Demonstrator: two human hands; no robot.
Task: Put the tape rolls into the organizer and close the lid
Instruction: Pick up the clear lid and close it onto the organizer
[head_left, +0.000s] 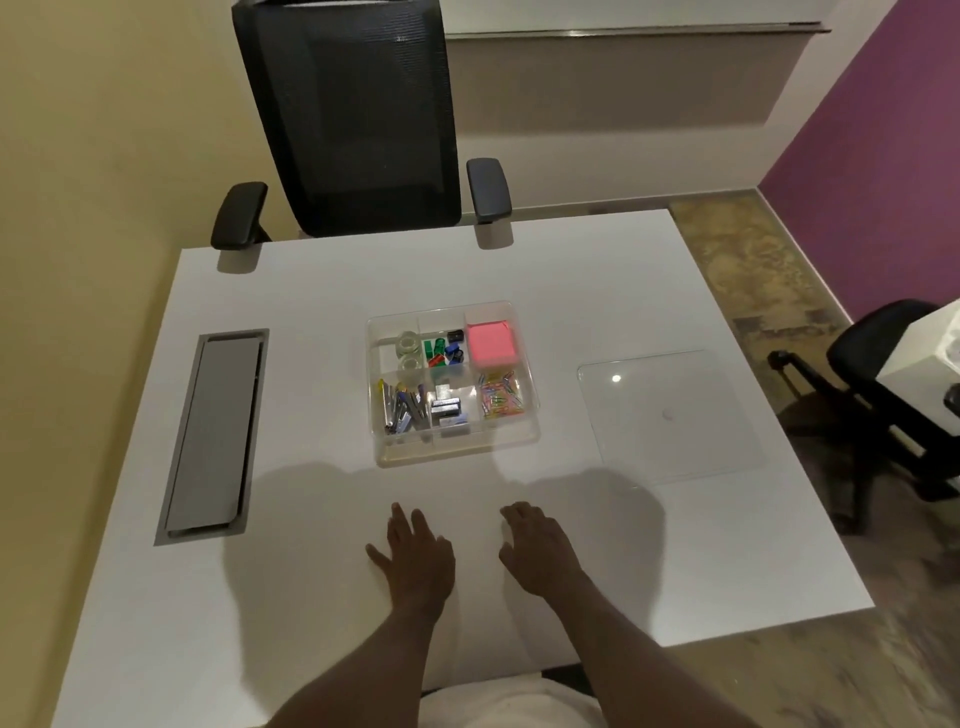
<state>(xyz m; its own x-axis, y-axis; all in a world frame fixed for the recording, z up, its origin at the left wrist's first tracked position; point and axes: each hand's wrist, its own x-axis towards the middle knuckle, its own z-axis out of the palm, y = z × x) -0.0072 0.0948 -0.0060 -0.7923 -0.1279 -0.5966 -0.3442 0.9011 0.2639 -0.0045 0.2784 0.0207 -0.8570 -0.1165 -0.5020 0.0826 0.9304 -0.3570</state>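
Observation:
A clear plastic organizer (527, 395) with several compartments stands open in the middle of the white table. Two clear tape rolls (410, 351) lie in its back left compartment. The other compartments hold coloured clips, pink sticky notes, staplers and paper clips. The clear lid (670, 415) lies flat on the table to the right of the organizer. My left hand (415, 553) and my right hand (537, 551) rest palm down on the table in front of the organizer, fingers apart, holding nothing.
A grey cable hatch (215, 434) is set into the table (311, 571) at the left. A black mesh office chair (358, 119) stands behind the far edge. Another black chair (883, 395) stands off the table's right side.

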